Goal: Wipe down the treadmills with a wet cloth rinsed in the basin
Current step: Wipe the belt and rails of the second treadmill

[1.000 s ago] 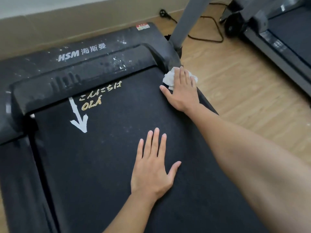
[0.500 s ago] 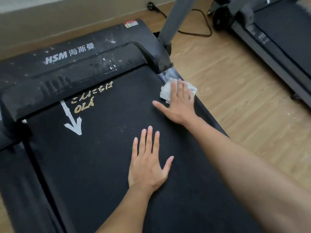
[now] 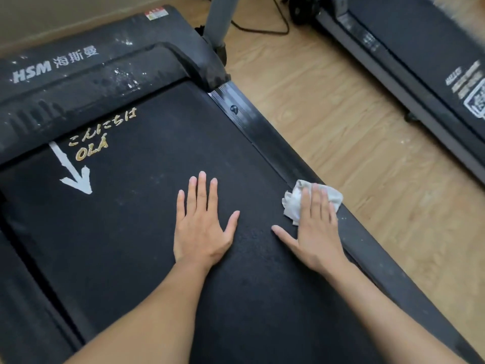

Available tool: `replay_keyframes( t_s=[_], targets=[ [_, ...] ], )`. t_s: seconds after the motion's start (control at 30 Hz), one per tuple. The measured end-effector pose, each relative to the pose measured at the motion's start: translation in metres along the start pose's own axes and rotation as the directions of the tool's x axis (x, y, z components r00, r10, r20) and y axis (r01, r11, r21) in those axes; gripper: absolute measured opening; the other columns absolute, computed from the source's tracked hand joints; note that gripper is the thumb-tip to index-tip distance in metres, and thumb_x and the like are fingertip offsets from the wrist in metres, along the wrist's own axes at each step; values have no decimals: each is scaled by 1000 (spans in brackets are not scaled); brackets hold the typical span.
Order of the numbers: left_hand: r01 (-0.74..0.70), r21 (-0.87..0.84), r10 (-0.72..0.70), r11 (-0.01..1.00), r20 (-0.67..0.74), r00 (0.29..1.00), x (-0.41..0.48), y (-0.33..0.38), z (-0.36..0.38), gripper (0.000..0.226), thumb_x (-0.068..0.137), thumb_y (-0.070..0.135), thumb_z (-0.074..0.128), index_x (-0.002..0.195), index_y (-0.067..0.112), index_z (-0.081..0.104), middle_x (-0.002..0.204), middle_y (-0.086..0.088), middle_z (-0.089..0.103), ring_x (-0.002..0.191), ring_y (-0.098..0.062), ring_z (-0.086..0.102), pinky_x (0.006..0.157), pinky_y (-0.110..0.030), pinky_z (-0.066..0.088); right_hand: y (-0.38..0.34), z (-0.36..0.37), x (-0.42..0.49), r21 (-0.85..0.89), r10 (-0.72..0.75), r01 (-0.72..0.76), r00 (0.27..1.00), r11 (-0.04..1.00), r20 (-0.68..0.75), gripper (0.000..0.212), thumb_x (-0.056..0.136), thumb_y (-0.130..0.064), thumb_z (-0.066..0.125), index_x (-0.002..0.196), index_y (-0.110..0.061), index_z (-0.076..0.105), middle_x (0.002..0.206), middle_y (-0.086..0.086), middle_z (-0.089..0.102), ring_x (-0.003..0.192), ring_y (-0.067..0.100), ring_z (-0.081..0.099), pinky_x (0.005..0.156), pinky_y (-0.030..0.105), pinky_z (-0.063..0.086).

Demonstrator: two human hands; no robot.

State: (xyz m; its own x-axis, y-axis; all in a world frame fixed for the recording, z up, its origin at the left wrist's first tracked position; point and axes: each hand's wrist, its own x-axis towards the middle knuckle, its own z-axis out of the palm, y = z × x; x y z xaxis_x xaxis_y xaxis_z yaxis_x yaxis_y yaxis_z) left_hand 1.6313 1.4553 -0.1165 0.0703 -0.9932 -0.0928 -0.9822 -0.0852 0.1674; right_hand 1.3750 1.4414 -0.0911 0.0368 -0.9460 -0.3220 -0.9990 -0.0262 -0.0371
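R hand (image 3: 316,227), fingers flat, is pressing white cloth (image 3: 296,203) on treadmill's (image 3: 131,232) side rail; L hand (image 3: 203,227) is lying spread on the belt.

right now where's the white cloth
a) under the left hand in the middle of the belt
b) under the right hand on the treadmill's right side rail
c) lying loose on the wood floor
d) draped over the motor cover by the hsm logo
b: the right hand presses flat on the cloth over the right side rail, while the left hand lies bare on the belt.
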Motion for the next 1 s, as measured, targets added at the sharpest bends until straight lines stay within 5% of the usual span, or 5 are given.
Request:
replay_keyframes(
  t_s=[0.3, 0.43, 0.63, 0.83, 1.0],
  targets=[
    [-6, 51, 7, 999, -34, 999, -1, 0, 8, 84, 103, 70, 16, 167, 17, 5, 174, -5, -8, 160, -20, -13, 130, -49, 4, -115, -32, 135, 174, -25, 46, 992, 984, -121, 122, 86, -93, 27, 167, -6, 1, 175, 18, -8, 161, 39, -16, 127, 61, -7],
    [-1, 32, 3, 1000, -54, 999, -1, 2, 7, 84, 103, 70, 17, 166, 17, 8, 175, -4, -5, 160, -20, -10, 130, -49, 3, -66, -10, 90, 78, -59, 76, 977, 994, -206, 108, 94, -83, 31, 167, -8, 7, 176, 15, -1, 162, 37, -8, 130, 57, 0],
    [-2, 31, 3, 1000, -43, 999, -3, 1, 5, 85, 101, 72, 13, 166, 17, 8, 175, -6, -3, 161, -22, -7, 130, -49, 4, 55, 25, -46, 209, -65, 99, 985, 973, -162, 77, 107, -48, 46, 167, -12, 13, 177, 8, 4, 163, 25, -8, 132, 50, 2],
    [-14, 13, 15, 1000, -58, 998, -6, 1, 4, 88, 99, 76, 8, 167, 20, 5, 175, -3, -3, 161, -20, -8, 130, -46, -1, 50, 11, 13, 85, -65, 91, 959, 992, -276, 49, 110, -33, 40, 151, -5, 41, 149, 19, 47, 139, 36, 43, 120, 45, 29],
    [-1, -28, 4, 1000, 108, 994, 2, -5, -3, 84, 101, 73, 16, 167, 23, -1, 174, 1, -13, 159, -18, -14, 129, -45, -6, 44, 11, -13, 40, -127, 144, 952, 989, -278, 34, 95, -4, 56, 129, -8, 55, 128, 11, 56, 123, 31, 54, 100, 37, 37]
  ],
)
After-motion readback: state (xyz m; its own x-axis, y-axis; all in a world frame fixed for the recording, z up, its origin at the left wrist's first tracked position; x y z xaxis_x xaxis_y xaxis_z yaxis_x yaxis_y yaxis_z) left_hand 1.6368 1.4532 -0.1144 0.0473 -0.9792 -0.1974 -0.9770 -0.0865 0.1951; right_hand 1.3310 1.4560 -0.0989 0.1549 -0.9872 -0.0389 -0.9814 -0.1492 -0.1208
